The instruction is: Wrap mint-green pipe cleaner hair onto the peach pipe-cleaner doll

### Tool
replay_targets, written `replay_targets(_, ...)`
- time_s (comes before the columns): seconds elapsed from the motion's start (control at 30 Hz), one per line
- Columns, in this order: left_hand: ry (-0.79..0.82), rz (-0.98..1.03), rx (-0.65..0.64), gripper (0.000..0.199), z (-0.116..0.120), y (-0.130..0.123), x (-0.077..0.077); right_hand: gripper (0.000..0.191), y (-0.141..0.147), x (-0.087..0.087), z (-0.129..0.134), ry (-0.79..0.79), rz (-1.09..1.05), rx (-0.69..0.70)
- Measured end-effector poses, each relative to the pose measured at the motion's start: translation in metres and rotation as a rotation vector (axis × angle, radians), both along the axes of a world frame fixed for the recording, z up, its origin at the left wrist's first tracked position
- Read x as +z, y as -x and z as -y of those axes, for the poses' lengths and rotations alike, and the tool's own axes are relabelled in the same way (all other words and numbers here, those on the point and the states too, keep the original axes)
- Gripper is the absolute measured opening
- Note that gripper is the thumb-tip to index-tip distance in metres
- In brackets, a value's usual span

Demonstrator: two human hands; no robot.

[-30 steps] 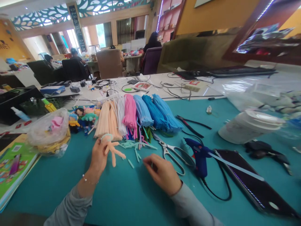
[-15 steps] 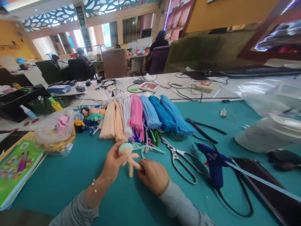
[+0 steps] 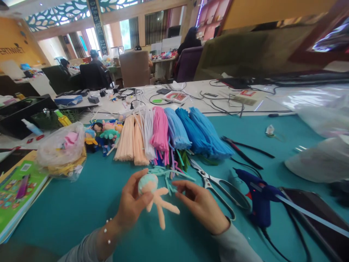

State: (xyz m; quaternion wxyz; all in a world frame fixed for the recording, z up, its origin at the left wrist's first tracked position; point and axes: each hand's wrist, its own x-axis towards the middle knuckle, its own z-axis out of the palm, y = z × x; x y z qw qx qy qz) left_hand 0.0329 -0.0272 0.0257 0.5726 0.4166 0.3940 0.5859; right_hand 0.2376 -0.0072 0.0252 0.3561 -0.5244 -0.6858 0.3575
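Note:
A small peach doll figure (image 3: 160, 205) with a mint-green cap on its round head is pinched at the head between the thumb and fingers of my left hand (image 3: 132, 203). Its arms and legs stick out toward the right. My right hand (image 3: 203, 205) is off the doll, to its right, with thumb and fingers apart and nothing visible between them. Just beyond the fingertips, mint-green stem pieces (image 3: 170, 174) lie on the teal mat (image 3: 89, 203). Behind them stand bundles of peach stems (image 3: 125, 140), pink stems (image 3: 159, 129) and blue stems (image 3: 209, 134).
Scissors (image 3: 207, 176), a blue glue gun (image 3: 257, 200) with its cord, and pliers (image 3: 245, 154) lie on the right. On the left are a plastic bag (image 3: 61, 145), finished dolls (image 3: 109, 133) and a green book (image 3: 20, 196). People sit at tables farther back.
My right hand has let go of the doll's limb, moved right and opened. The doll, still in my left hand, has tilted and sits slightly lower. The view has shifted slightly.

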Motion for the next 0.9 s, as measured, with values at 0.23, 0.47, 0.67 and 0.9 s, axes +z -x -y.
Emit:
replay_targets(0.23, 0.137, 0.105, -0.215, 0.043, -0.002, 0.000, 0.001, 0.027, -0.004, 0.013, 0.004, 0.154, -0.361, -0.132)
replay_targets(0.47, 0.131, 0.097, -0.265, 0.046, -0.002, 0.000, -0.006, 0.043, 0.004, 0.027, 0.012, 0.272, -0.589, -0.138)
replay_targets(0.67, 0.101, 0.112, -0.312, 0.047, -0.002, 0.000, -0.010, 0.045, 0.007, 0.029, 0.016, 0.364, -0.671, -0.106)
replay_targets(0.9, 0.093, 0.083, -0.301, 0.045, 0.001, -0.001, -0.009, 0.040, 0.011, 0.026, 0.017, 0.292, -0.696, -0.087)
